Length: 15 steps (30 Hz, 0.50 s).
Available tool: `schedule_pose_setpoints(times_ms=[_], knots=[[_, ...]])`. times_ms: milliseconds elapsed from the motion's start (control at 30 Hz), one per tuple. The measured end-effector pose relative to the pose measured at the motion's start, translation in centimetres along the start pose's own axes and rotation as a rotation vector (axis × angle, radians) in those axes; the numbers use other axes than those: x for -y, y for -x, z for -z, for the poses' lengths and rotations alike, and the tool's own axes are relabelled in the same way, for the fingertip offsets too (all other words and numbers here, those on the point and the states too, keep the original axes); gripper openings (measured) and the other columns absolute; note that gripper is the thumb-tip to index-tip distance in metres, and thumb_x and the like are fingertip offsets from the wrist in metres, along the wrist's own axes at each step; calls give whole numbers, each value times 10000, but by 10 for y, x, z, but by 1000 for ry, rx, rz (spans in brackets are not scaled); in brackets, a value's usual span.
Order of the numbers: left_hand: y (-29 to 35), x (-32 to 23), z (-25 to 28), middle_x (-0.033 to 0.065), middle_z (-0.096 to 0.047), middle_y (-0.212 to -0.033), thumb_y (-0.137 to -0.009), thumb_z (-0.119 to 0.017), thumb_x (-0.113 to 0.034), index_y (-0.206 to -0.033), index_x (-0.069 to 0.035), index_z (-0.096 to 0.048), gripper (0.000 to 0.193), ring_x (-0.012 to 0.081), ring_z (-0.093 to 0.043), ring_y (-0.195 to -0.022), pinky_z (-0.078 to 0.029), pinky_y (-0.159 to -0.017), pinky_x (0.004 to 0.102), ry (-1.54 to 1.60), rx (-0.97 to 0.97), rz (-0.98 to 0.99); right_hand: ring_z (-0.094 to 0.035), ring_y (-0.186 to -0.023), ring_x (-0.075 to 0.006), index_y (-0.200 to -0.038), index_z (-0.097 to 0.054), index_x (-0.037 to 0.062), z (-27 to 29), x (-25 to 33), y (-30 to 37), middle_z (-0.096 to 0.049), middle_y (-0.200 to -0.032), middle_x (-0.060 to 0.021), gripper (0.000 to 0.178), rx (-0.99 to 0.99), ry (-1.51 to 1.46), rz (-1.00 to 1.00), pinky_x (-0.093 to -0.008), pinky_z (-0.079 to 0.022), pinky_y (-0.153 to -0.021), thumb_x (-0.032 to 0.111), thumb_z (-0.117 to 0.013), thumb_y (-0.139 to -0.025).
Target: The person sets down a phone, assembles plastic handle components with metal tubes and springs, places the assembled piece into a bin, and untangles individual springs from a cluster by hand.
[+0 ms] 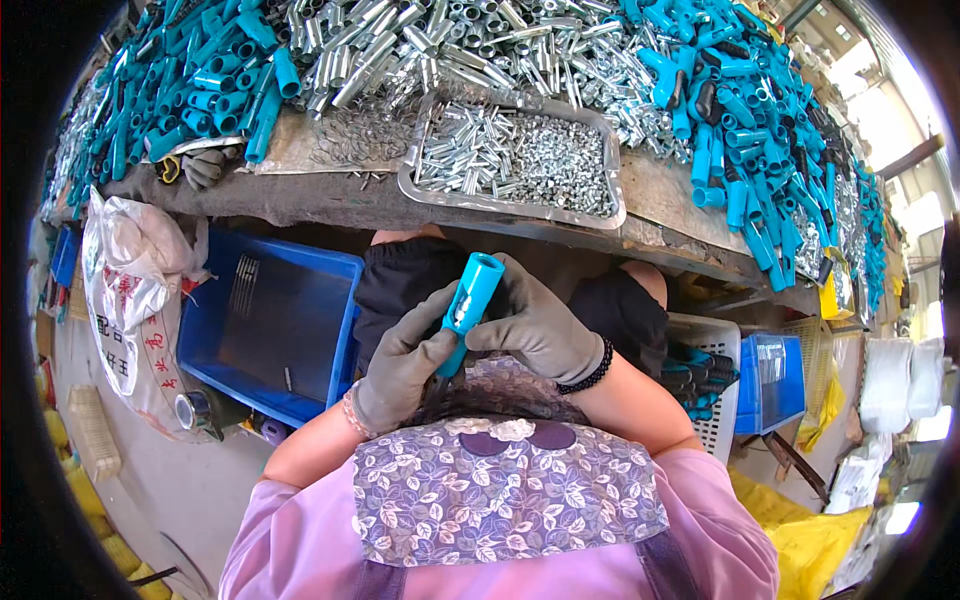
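Observation:
Both my hands wear grey gloves and hold one teal plastic tubular handle [474,290] in front of my apron. Its round hollow end points up and away from me, and small bright metal bits show on its side. My left hand [402,362] is closed around its lower left side, with the thumb against it. My right hand [543,328] grips it from the right, its thumb pressed on the lower part and its fingers partly hidden behind. On the bench edge beyond my hands sits a clear tray [612,212] of short metal pins and small metal pieces.
Heaped on the bench [300,197] are teal handles [215,95], more teal handles [735,130] and metal tubes [400,45]. Below, left, stand a blue crate [270,300] and a white sack [140,290]; right, a white basket [725,400] and a blue bin [772,385].

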State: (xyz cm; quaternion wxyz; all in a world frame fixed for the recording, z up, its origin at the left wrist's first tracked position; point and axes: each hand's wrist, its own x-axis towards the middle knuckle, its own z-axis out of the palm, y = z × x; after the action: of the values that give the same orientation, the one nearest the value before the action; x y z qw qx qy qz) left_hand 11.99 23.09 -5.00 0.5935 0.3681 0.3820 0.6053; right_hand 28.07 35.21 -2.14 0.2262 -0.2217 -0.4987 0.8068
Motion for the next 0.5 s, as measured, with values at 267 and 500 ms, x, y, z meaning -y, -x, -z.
schedule_pose_setpoints(times_ms=[267, 500], knots=[[-2, 13, 20, 59, -617, -1260, -983, -625, -379, -1457, -31, -448, 615, 118, -591, -1106, -485, -923, 277, -181, 37, 29, -642, -910, -175, -973, -632, 41, -11, 9, -6, -670, -897, -57, 340, 77, 303, -155, -330, -496, -857, 289, -810, -824], [-3, -5, -1, 38, -631, -922, -877, -604, -670, -1278, -102, -517, 700, 131, -614, -716, -507, -597, 273, 124, 3, 345, -639, -953, -325, -969, -688, 84, 48, 82, -43, -673, -958, -140, 158, -380, 1399, 531, -419, -506, -862, 201, -662, -868]])
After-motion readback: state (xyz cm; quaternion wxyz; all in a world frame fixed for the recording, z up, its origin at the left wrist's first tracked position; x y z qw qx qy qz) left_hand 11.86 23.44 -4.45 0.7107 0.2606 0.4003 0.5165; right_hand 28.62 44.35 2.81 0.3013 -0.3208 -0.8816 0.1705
